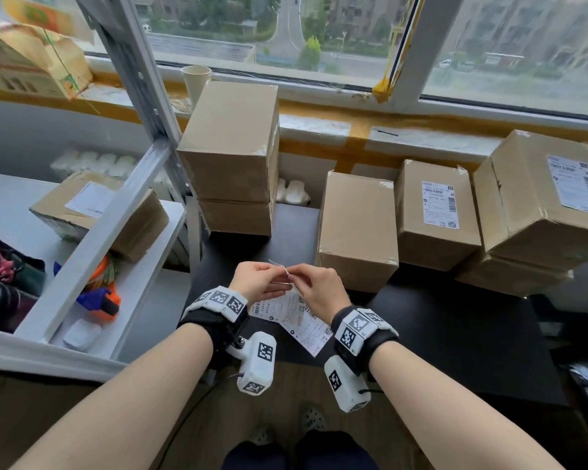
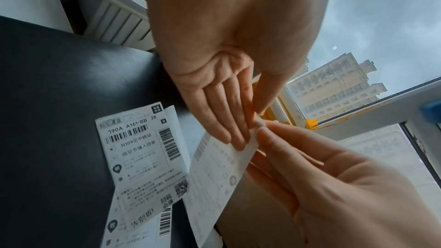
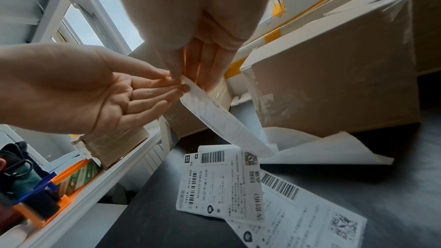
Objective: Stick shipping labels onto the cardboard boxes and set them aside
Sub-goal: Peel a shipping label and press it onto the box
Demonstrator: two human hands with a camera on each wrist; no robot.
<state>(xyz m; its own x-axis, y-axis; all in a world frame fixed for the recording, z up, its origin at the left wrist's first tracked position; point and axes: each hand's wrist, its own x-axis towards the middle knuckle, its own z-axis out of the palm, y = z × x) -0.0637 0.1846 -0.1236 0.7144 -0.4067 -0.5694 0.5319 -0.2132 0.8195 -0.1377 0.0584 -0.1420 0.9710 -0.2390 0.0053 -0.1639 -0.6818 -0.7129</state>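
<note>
White paper hangs between our two hands: a shipping label [image 2: 216, 173] held above the near edge of the dark tabletop [image 1: 438, 320]. Our left hand [image 1: 257, 279] pinches its top corner between thumb and forefinger, the other fingers [image 2: 214, 112] straight and laid against the sheet. Our right hand [image 1: 321, 288] meets it at the same corner, its grip clamped on the paper edge with thumb and forefinger. The label droops from that corner toward the tabletop.

Below our hands, two more labels [image 3: 223, 182] lie overlapping near the front edge, barcodes up. A loose white backing sheet [image 3: 317, 150] lies just beyond them, at the foot of a plain box [image 1: 357, 228].

That box stands in the middle of the tabletop, with no label on its top. To its right, along the far edge, sit two labelled boxes [image 1: 435, 212], the rightmost on top of another. At the far left corner two plain boxes are stacked [image 1: 231, 154]. A white shelf [image 1: 92, 239] stands to the left.
</note>
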